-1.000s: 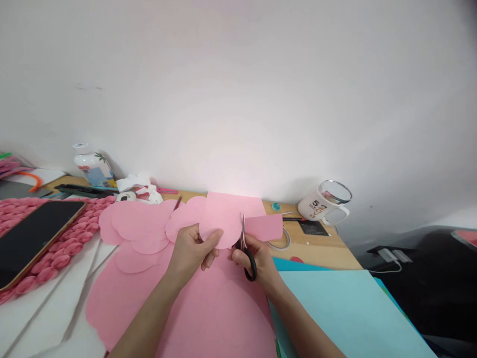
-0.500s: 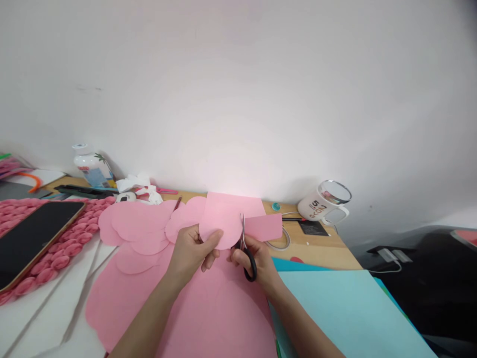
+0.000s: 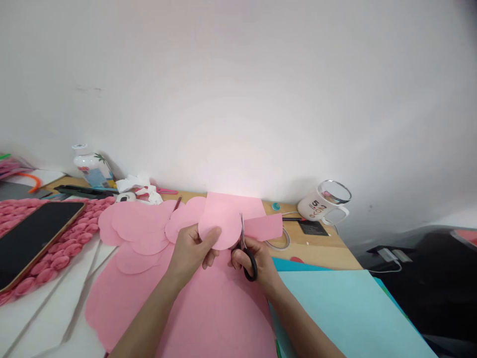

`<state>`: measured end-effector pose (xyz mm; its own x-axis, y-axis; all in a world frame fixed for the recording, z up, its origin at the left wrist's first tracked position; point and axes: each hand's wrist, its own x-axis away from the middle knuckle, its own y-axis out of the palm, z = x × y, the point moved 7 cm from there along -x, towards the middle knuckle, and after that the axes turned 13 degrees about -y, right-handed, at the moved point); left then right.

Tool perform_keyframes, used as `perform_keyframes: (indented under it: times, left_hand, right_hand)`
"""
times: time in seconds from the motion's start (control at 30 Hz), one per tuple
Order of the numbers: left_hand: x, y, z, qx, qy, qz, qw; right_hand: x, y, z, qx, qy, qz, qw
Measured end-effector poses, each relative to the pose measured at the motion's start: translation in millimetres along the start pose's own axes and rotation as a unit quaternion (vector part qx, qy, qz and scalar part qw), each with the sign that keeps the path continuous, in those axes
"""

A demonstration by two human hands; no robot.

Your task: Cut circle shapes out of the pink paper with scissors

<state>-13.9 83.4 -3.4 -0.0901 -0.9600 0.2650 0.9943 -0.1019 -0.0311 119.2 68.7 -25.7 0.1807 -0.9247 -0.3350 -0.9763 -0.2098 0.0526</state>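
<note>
Between finger and thumb, my left hand (image 3: 196, 246) pinches the lower left of a pink sheet of paper (image 3: 219, 223) whose near edge is rounded. My right hand (image 3: 257, 258) has its fingers in the handles of black-handled scissors (image 3: 250, 263). The blades point away from me at the rounded part's right edge and look nearly closed. To their right a pink strip of paper (image 3: 264, 226) sticks out sideways. Large scalloped pink paper shapes (image 3: 137, 221) lie overlapped under and left of my hands.
A phone (image 3: 40, 243) rests on a pink braided mat at the left. Along the wall stand a white bottle (image 3: 93, 166) and a mug (image 3: 320, 201). A ring of tape (image 3: 286, 241) lies right of my hands, beyond light blue sheets (image 3: 346, 308).
The scissor blades have come closer together at the paper's edge. The pink sheet and my left hand have shifted very slightly left.
</note>
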Motion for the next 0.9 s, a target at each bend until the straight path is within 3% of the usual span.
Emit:
perform_keyframes:
  times: [0.43, 0.9]
  left_hand:
    - [2.1, 0.3, 3.5, -0.003, 0.01, 0.008, 1.0]
    - [-1.6, -0.8, -2.6, 0.001, 0.002, 0.0, 1.0]
  right_hand:
    - [0.5, -1.2, 4.2, -0.039, -0.015, -0.015, 0.999]
    - [-1.1, 0.6, -1.0, -0.008, -0.006, -0.005, 1.0]
